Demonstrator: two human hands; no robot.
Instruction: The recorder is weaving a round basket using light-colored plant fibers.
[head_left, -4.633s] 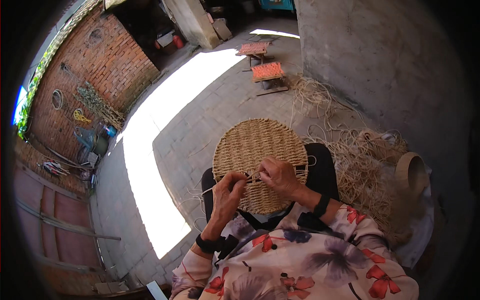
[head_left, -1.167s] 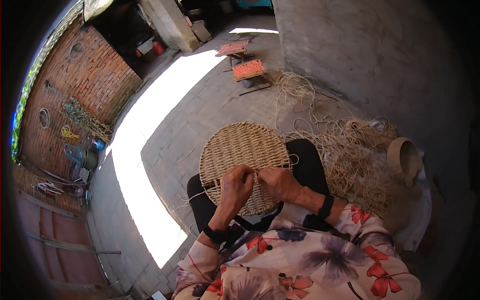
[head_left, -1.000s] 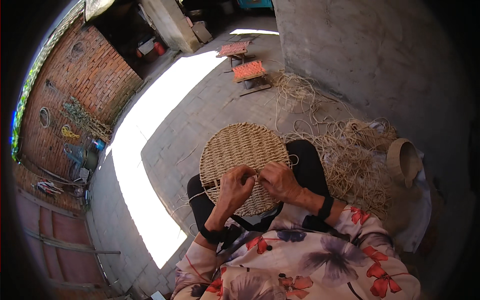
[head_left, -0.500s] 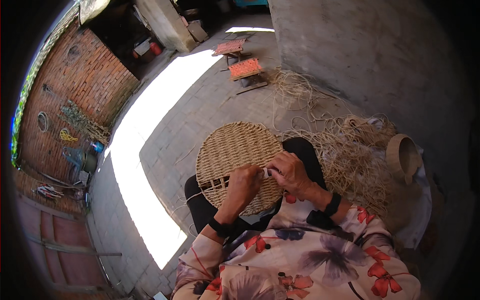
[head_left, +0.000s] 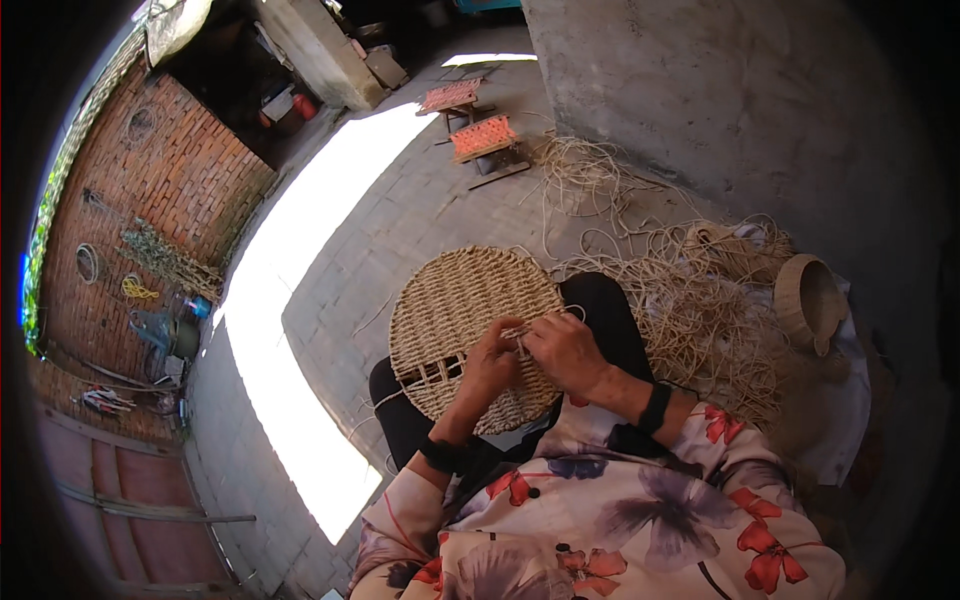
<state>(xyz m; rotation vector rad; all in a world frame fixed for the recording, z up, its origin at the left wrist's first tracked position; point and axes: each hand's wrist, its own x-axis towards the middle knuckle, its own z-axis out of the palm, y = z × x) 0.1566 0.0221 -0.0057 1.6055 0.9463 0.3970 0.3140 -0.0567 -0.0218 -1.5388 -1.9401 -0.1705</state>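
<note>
The disc [head_left: 465, 322] is lying on the legs [head_left: 617, 322]. Close weave [head_left: 468, 282] is covering most of it; a slit [head_left: 450, 368] is gaping at its left, seemingly unfilled. Over its right half, left hand [head_left: 490, 366] and right hand [head_left: 564, 350] are pinching cord [head_left: 518, 338].

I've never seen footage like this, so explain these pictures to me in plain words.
No robot here: these are a person's bare left hand and right hand. Every picture comes from one wide fisheye camera on the person's head, looking down, so straight edges bend. A round woven disc lies across the dark-trousered lap. Both hands' fingertips are close together over it, at a pale cord; each hand's exact grip is too small to tell. To the right are tangled cords and a bowl-shaped basket.
</note>
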